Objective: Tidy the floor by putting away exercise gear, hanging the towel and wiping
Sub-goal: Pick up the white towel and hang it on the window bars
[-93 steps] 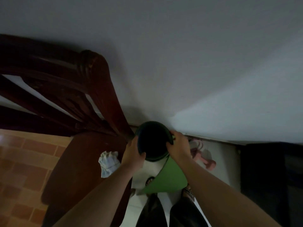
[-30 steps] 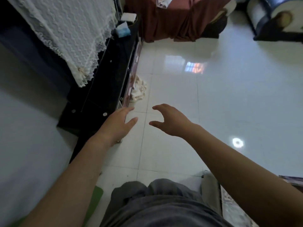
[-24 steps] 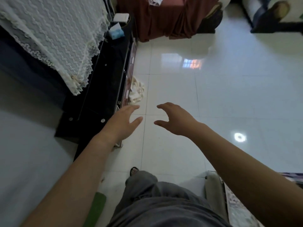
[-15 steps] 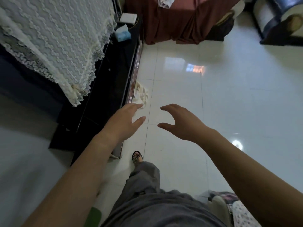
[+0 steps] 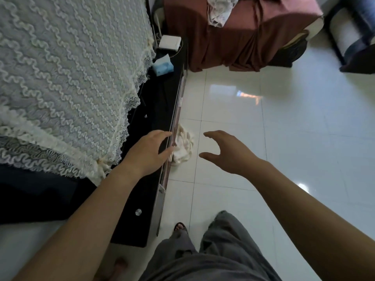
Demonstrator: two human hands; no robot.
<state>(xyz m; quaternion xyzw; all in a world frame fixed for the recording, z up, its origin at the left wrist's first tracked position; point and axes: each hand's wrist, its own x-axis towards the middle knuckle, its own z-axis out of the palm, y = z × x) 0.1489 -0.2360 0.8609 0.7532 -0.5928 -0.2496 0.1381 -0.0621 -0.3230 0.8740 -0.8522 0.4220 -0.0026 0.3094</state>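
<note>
Stretching both arms forward, a person holds the left hand (image 5: 149, 152) over the front edge of a low black cabinet (image 5: 154, 110) and the right hand (image 5: 227, 152) above the white tiled floor (image 5: 284, 149) just off that edge, each grip wide and holding nothing. A crumpled cream towel (image 5: 183, 148) lies on the floor, touching the cabinet's front.

Both bare forearms reach forward and down. The left hand (image 5: 149, 150) is flat, fingers straight and together, thumb spread. The right hand (image 5: 227, 152) arches like a claw, fingers and thumb curved apart. Neither holds anything.
</note>
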